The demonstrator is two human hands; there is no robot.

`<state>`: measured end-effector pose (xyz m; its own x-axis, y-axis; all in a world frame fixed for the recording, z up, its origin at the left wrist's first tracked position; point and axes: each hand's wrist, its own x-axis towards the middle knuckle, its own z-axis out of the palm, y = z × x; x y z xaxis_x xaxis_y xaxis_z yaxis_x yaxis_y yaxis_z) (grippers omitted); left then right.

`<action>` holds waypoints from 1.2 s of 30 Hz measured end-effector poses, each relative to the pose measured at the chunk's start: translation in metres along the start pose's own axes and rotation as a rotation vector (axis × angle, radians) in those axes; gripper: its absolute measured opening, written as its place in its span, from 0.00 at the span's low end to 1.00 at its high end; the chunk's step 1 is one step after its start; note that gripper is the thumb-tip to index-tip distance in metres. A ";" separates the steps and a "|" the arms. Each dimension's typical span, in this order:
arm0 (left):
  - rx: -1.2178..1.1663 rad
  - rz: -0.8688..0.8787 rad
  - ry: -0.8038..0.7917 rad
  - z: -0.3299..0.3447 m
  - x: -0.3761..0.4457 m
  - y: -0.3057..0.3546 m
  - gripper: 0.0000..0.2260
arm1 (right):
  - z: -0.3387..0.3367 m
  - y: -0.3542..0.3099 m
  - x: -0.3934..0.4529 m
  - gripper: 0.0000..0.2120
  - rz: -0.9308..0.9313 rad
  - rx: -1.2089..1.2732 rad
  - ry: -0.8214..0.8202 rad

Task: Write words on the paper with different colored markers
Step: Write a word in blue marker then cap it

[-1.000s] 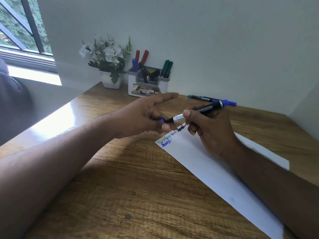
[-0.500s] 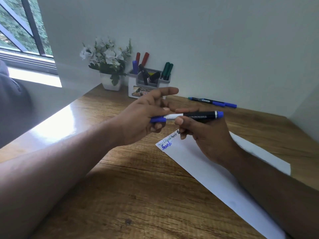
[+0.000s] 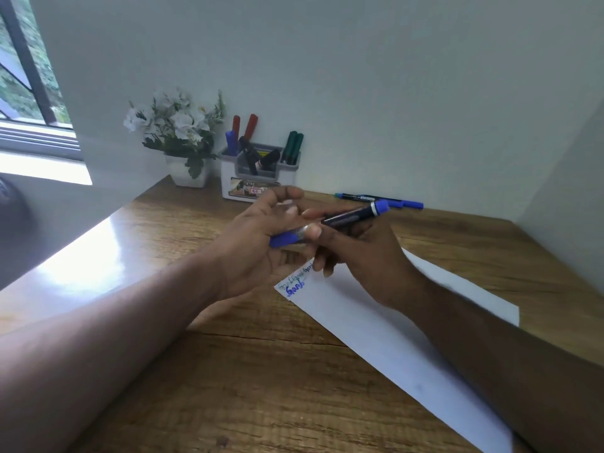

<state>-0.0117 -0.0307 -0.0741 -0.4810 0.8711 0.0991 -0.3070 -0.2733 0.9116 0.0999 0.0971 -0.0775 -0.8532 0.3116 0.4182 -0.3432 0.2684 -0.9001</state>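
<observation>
A blue marker (image 3: 351, 216) with a black barrel is held level above the wooden desk. My right hand (image 3: 362, 256) grips its barrel. My left hand (image 3: 258, 243) holds the marker's blue cap (image 3: 284, 240), which sits over the tip end. Below the hands lies a long white paper (image 3: 385, 335) with small words in green, black and blue near its far left corner (image 3: 294, 286).
A white holder (image 3: 251, 181) with red, blue, black and green markers stands at the back by the wall, next to a pot of white flowers (image 3: 176, 135). Two blue pens (image 3: 380, 200) lie on the desk near the wall. A window is at the far left.
My left hand has brought the blue cap onto the marker's tip. Both hands have lifted a little off the paper, and the marker has swung from a writing slant to nearly level.
</observation>
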 end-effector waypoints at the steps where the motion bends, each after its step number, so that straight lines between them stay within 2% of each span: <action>1: 0.022 0.048 0.043 -0.006 0.004 0.001 0.11 | -0.003 0.000 0.001 0.11 0.015 0.017 0.008; 3: 0.327 0.184 0.195 -0.026 0.011 0.003 0.11 | -0.010 -0.001 0.003 0.14 0.036 0.016 0.036; 5: 0.607 0.268 0.347 -0.046 0.016 0.007 0.13 | -0.022 -0.002 0.006 0.19 0.053 -0.084 0.029; 7: 0.593 0.262 0.432 -0.061 0.020 0.009 0.13 | -0.035 -0.002 0.011 0.33 0.139 -0.220 -0.061; 9: 0.577 0.217 0.459 -0.070 0.027 0.008 0.13 | -0.039 -0.003 0.016 0.41 0.254 -0.147 -0.148; 10: 0.622 0.196 0.455 -0.073 0.030 0.006 0.14 | -0.038 -0.002 0.021 0.39 0.286 -0.025 -0.131; 12: 0.774 0.158 0.441 -0.077 0.035 0.002 0.17 | -0.033 -0.002 0.036 0.24 0.225 0.138 0.051; 13: 0.883 0.140 0.448 -0.077 0.037 0.000 0.18 | -0.031 -0.003 0.046 0.16 0.171 0.133 0.158; 15: 1.091 0.131 0.462 -0.074 0.040 -0.002 0.20 | -0.023 -0.002 0.067 0.12 0.089 0.146 0.278; 17: 1.285 0.122 0.445 -0.068 0.044 -0.005 0.20 | -0.014 -0.002 0.088 0.18 0.036 0.151 0.310; 21: 1.646 -0.026 0.395 -0.058 0.057 -0.013 0.25 | -0.007 0.000 0.131 0.38 -0.093 -0.099 0.360; 23: 1.667 -0.036 0.386 -0.059 0.061 -0.013 0.25 | -0.009 0.001 0.149 0.43 -0.123 -0.219 0.423; 27: 1.660 -0.024 0.368 -0.063 0.064 -0.013 0.26 | -0.010 0.013 0.177 0.41 -0.111 -0.288 0.468; 29: 1.648 -0.007 0.367 -0.064 0.066 -0.012 0.26 | -0.007 0.022 0.187 0.36 -0.076 -0.285 0.441; 32: 1.606 0.042 0.365 -0.065 0.067 -0.009 0.24 | -0.008 0.028 0.194 0.23 -0.002 -0.389 0.443; 36: 1.579 0.123 0.301 -0.064 0.067 -0.008 0.22 | -0.036 0.033 0.189 0.14 -0.024 -0.438 0.493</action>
<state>-0.0941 0.0042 -0.0999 -0.6318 0.7170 0.2944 0.7623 0.5063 0.4031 -0.0590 0.1974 -0.0237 -0.5321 0.6538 0.5380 -0.0794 0.5941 -0.8004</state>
